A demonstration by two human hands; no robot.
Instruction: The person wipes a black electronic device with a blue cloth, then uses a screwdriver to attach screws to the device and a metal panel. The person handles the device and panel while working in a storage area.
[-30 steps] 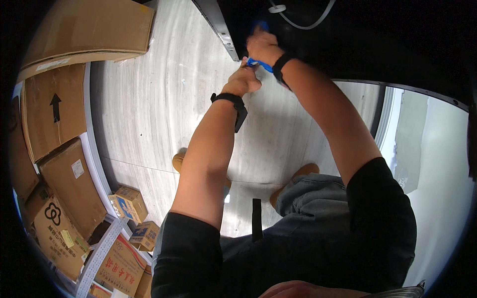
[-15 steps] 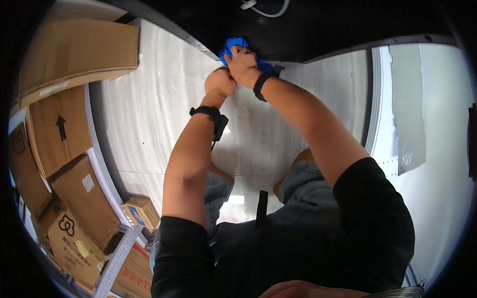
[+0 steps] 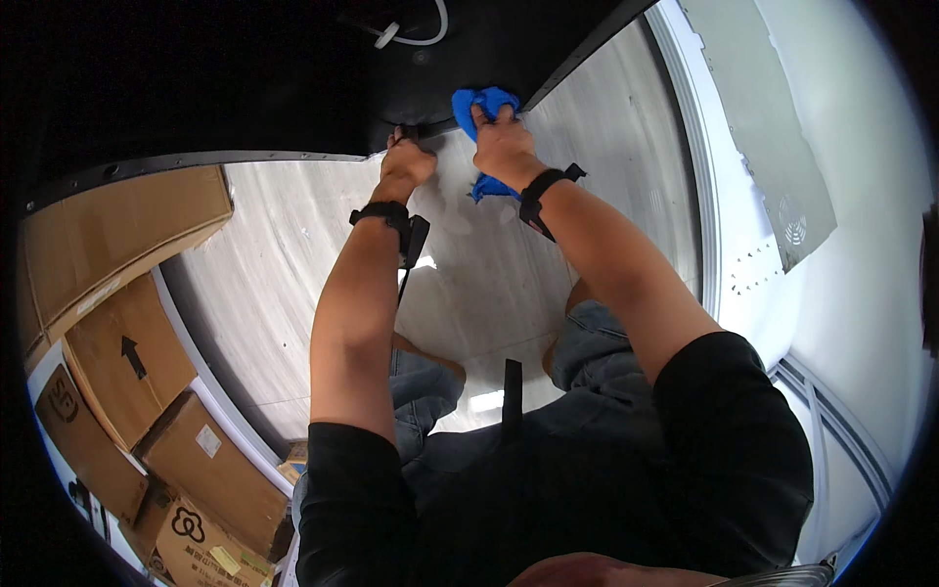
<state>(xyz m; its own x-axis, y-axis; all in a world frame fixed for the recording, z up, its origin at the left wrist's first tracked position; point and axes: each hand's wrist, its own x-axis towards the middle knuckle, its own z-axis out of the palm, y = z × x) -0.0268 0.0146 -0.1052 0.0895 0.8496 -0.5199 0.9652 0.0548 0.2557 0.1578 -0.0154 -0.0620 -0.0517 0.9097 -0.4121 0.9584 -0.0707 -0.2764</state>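
Note:
My right hand (image 3: 504, 147) is closed on a blue cloth (image 3: 481, 103) and presses it against the edge of a large black panel (image 3: 293, 78) at the top of the view. My left hand (image 3: 406, 161) grips the lower rim of the same black panel, just left of the cloth. Both wrists wear black straps. A white cable (image 3: 416, 34) lies on the black surface above the hands.
Pale wood-look floor (image 3: 293, 254) spreads below the hands. Several brown cardboard boxes (image 3: 117, 333) stack along the left. A white wall with a grey plate (image 3: 773, 166) runs on the right. My knees in jeans (image 3: 597, 342) show under my arms.
The view has swung, so the black panel now fills the top left. Both hands stayed together at its edge, the right one still on the blue cloth.

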